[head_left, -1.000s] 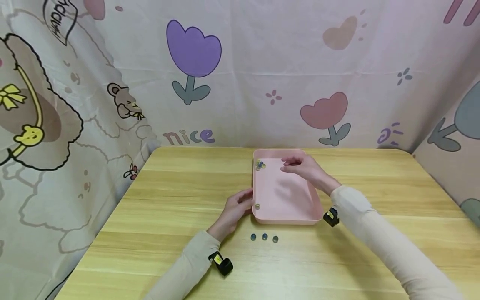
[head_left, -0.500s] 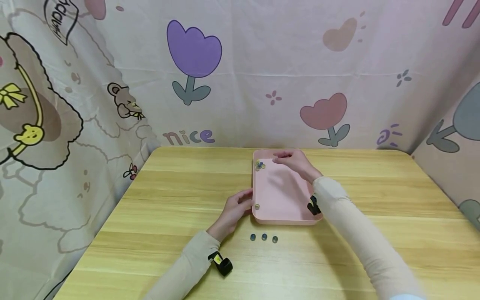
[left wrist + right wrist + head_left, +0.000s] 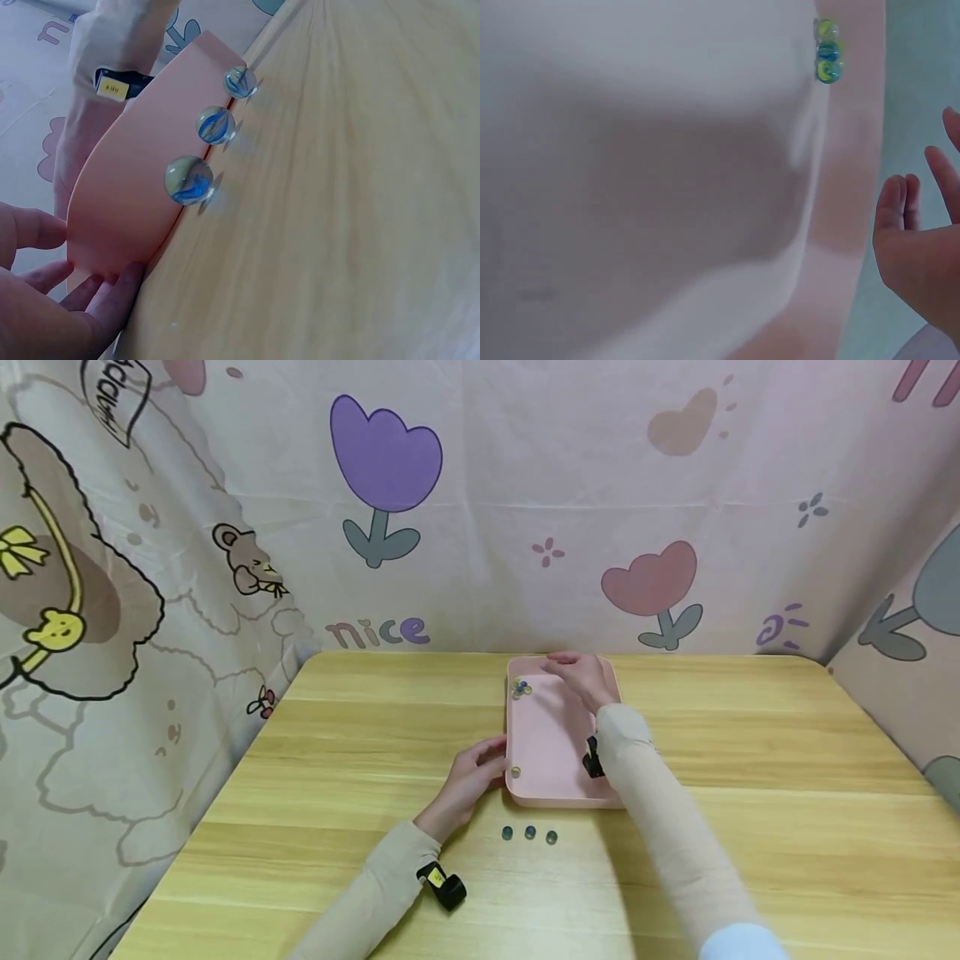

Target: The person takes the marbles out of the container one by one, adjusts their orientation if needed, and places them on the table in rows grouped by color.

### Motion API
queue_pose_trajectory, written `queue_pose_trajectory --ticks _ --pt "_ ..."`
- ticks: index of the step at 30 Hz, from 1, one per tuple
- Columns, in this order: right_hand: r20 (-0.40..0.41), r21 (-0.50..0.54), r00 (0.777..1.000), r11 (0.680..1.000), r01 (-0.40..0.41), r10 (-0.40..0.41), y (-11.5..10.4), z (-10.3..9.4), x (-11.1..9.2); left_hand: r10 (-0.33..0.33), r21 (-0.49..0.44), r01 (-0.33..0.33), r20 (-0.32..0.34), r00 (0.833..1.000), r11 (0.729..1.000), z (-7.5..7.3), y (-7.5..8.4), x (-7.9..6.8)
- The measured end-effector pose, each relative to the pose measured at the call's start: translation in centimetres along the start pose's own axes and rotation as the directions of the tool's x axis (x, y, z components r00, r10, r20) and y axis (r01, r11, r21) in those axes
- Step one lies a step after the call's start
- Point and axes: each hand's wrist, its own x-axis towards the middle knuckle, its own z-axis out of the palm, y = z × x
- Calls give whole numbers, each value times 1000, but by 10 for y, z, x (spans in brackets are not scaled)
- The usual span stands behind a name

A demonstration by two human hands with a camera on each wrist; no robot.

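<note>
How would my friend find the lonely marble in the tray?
Look for the pink tray on the table. Inside, by its left wall, near the left hand, sits one marble. It lies alone, while the other marbles visible inside bunch at the far left corner.

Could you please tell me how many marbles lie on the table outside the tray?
3, in a row by the near side of the pink tray: left marble, middle marble and right marble. Others may be hidden.

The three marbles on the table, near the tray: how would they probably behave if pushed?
The marbles look round and sit on a flat table, so they would likely roll. Their shiny, clear surface may feel slippery. The tray might stop them on one side.
</note>
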Motion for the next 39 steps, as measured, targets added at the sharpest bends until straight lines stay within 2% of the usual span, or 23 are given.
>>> queue_pose_trajectory --ticks 5,12,20,26,34,39 --pt "-53 16 998 1000 -15 15 8 8 7 20 -12 -20 6 1000 1000 0 0 1" --pt "-22 -4 998 999 -53 53 13 20 12 37 -30 -36 20 999 999 1 -1 1" --pt "-40 -76 997 995 -70 68 16 39 10 40 -28 -39 22 999 999 0 -3 0" --pt "-60 -117 998 992 -40 33 12 50 8 45 -37 -45 20 999 998 0 -4 1" --pt "-86 -184 995 980 -70 55 10 54 11 27 -29 -26 15 1000 999 0 -3 -1" --pt "-100 -249 995 967 -56 32 9 57 13 30 -31 -30 13 999 999 -1 -3 -1"
